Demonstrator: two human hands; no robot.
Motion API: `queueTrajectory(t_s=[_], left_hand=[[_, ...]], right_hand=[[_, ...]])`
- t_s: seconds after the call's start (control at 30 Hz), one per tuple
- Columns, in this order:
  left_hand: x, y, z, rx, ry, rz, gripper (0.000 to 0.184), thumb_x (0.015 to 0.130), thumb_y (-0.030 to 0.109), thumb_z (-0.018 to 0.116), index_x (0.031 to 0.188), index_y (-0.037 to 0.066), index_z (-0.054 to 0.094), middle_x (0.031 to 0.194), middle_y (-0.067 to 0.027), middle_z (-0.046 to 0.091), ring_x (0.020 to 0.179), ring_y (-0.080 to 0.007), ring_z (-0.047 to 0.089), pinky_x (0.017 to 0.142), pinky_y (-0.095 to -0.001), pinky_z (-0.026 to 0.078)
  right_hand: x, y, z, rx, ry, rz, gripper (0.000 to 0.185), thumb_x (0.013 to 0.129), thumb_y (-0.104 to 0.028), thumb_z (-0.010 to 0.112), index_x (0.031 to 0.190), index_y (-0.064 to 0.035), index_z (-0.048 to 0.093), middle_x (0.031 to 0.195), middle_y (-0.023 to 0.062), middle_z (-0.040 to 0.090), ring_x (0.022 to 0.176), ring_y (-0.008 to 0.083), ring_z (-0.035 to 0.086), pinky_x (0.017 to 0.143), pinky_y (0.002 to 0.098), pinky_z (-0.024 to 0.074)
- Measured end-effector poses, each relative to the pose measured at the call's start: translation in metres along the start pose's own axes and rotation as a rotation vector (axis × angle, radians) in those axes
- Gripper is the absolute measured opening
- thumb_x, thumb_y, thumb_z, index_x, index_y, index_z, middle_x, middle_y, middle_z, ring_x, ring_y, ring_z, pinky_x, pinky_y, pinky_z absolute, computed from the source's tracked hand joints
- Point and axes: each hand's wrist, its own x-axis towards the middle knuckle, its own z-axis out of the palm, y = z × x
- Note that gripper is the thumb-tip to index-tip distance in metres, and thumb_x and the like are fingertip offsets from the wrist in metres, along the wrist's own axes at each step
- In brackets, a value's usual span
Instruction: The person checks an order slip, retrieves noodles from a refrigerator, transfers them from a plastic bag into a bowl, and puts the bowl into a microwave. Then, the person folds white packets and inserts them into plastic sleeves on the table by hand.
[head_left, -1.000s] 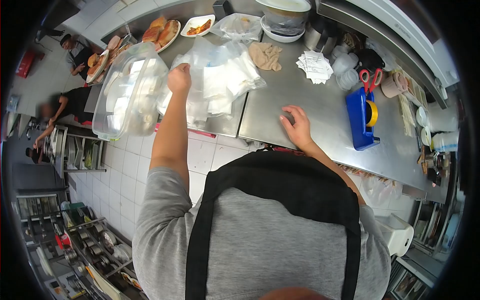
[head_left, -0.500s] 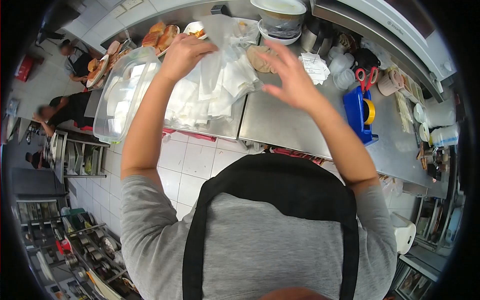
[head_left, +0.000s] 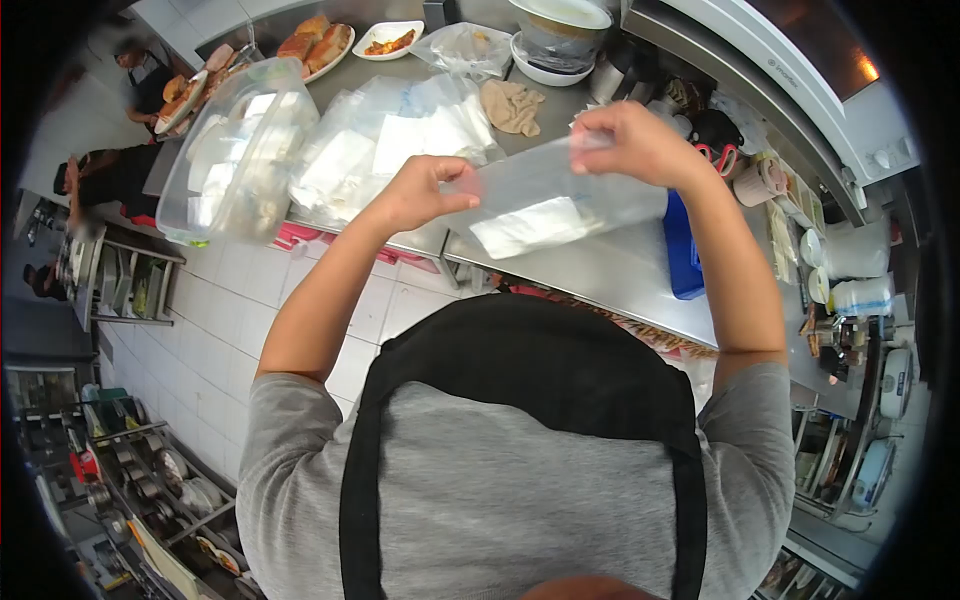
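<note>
A clear plastic bag (head_left: 560, 200) with a white folded packet (head_left: 530, 228) inside is stretched between my two hands above the steel counter. My left hand (head_left: 435, 192) pinches the bag's left end between thumb and fingers. The opposite end, at the upper right, is gripped by my right hand (head_left: 635, 143). Just beyond my left hand lies a pile of similar clear bags with white packets (head_left: 400, 135). To the left of the pile is a clear plastic bin (head_left: 235, 160) holding more white packets.
A blue tape dispenser (head_left: 684, 250) stands partly behind my right forearm. A beige cloth (head_left: 513, 107), a white dish of food (head_left: 390, 41) and plates of bread (head_left: 318, 48) are at the back. Co-workers (head_left: 110, 180) are at the far left.
My left hand has brought a bag from the pile towards the right and lower. My right hand has moved to the right and closed on the bag's other end.
</note>
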Motion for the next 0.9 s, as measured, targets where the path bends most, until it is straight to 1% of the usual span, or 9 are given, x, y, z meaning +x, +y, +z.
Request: queueTrajectory(t_s=[0.17, 0.23, 0.3, 0.33, 0.43, 0.57, 0.6, 0.77, 0.9], left_hand=[[0.018, -0.039, 0.033, -0.438, 0.311, -0.044, 0.011, 0.082, 0.007, 0.066, 0.092, 0.003, 0.063, 0.086, 0.0003, 0.064, 0.082, -0.0063, 0.055, 0.081, -0.0257, 0.043], [0.019, -0.035, 0.038, -0.366, 0.287, 0.038, 0.008, 0.083, 0.005, 0.064, 0.091, 0.004, 0.062, 0.097, -0.0042, 0.067, 0.098, -0.0129, 0.058, 0.091, -0.0294, 0.042], [0.014, -0.037, 0.047, -0.286, 0.229, 0.183, 0.008, 0.083, 0.003, 0.062, 0.091, 0.005, 0.062, 0.104, -0.0066, 0.067, 0.107, -0.0175, 0.058, 0.100, -0.0341, 0.038], [0.009, -0.040, 0.051, 0.019, 0.189, 0.240, 0.012, 0.083, -0.001, 0.059, 0.090, 0.008, 0.058, 0.112, -0.0065, 0.066, 0.118, -0.0229, 0.054, 0.109, -0.0448, 0.027], [-0.011, -0.072, 0.084, 0.263, 0.073, 0.242, 0.017, 0.080, -0.002, 0.059, 0.092, 0.010, 0.056, 0.116, -0.0036, 0.064, 0.121, -0.0217, 0.052, 0.111, -0.0498, 0.020], [-0.035, -0.105, 0.123, 0.409, 0.020, 0.269, 0.024, 0.075, -0.002, 0.063, 0.095, 0.009, 0.054, 0.123, -0.0035, 0.059, 0.123, -0.0203, 0.049, 0.109, -0.0467, 0.027], [-0.038, -0.113, 0.123, 0.443, 0.013, 0.344, 0.041, 0.072, -0.001, 0.067, 0.110, 0.011, 0.057, 0.128, -0.0045, 0.056, 0.125, -0.0217, 0.047, 0.108, -0.0451, 0.029], [-0.035, -0.081, 0.106, 0.512, -0.061, 0.309, 0.072, 0.064, 0.011, 0.077, 0.130, 0.019, 0.049, 0.141, -0.0023, 0.042, 0.134, -0.0257, 0.034, 0.109, -0.0457, 0.027], [-0.030, -0.073, 0.107, 0.745, -0.088, 0.220, 0.090, 0.061, 0.020, 0.081, 0.139, 0.029, 0.036, 0.150, 0.0027, 0.027, 0.139, -0.0226, 0.023, 0.111, -0.0472, 0.022]], right_hand=[[-0.053, 0.085, 0.022, 0.178, 0.200, 0.201, 0.016, 0.070, -0.008, 0.073, 0.080, -0.0010, 0.063, 0.076, 0.0039, 0.065, 0.074, 0.0133, 0.058, 0.074, 0.0272, 0.0458], [-0.074, 0.092, 0.042, 0.251, 0.382, 0.233, 0.011, 0.071, -0.001, 0.071, 0.077, -0.0032, 0.062, 0.088, 0.0041, 0.068, 0.088, 0.0153, 0.062, 0.083, 0.0293, 0.0461], [-0.090, 0.107, 0.072, 0.138, 0.487, 0.042, 0.014, 0.070, 0.002, 0.070, 0.073, -0.0046, 0.057, 0.100, 0.0058, 0.068, 0.105, 0.0211, 0.061, 0.093, 0.0334, 0.0446], [-0.098, 0.113, 0.088, 0.060, 0.485, 0.001, 0.016, 0.070, 0.003, 0.068, 0.071, -0.0052, 0.054, 0.104, 0.0061, 0.068, 0.111, 0.0240, 0.058, 0.096, 0.0357, 0.0434], [-0.116, 0.135, 0.144, -0.035, 0.487, -0.078, 0.019, 0.070, 0.005, 0.064, 0.070, -0.0063, 0.050, 0.107, 0.0066, 0.066, 0.119, 0.0289, 0.053, 0.100, 0.0414, 0.0416], [-0.133, 0.157, 0.190, 0.023, 0.410, -0.099, 0.020, 0.068, 0.005, 0.061, 0.076, -0.0072, 0.049, 0.111, 0.0079, 0.064, 0.119, 0.0302, 0.052, 0.101, 0.0430, 0.0400], [-0.134, 0.154, 0.188, 0.025, 0.397, -0.097, 0.020, 0.067, 0.004, 0.061, 0.078, -0.0076, 0.049, 0.112, 0.0085, 0.064, 0.119, 0.0306, 0.052, 0.101, 0.0432, 0.0397], [-0.133, 0.154, 0.157, 0.135, 0.420, -0.018, 0.028, 0.068, 0.001, 0.057, 0.095, -0.0063, 0.057, 0.111, 0.0101, 0.062, 0.108, 0.0272, 0.057, 0.094, 0.0376, 0.0415], [-0.107, 0.216, 0.148, 0.478, 0.569, 0.381, 0.036, 0.073, -0.001, 0.061, 0.108, -0.0088, 0.062, 0.112, 0.0071, 0.058, 0.101, 0.0168, 0.054, 0.084, 0.0292, 0.0441]])
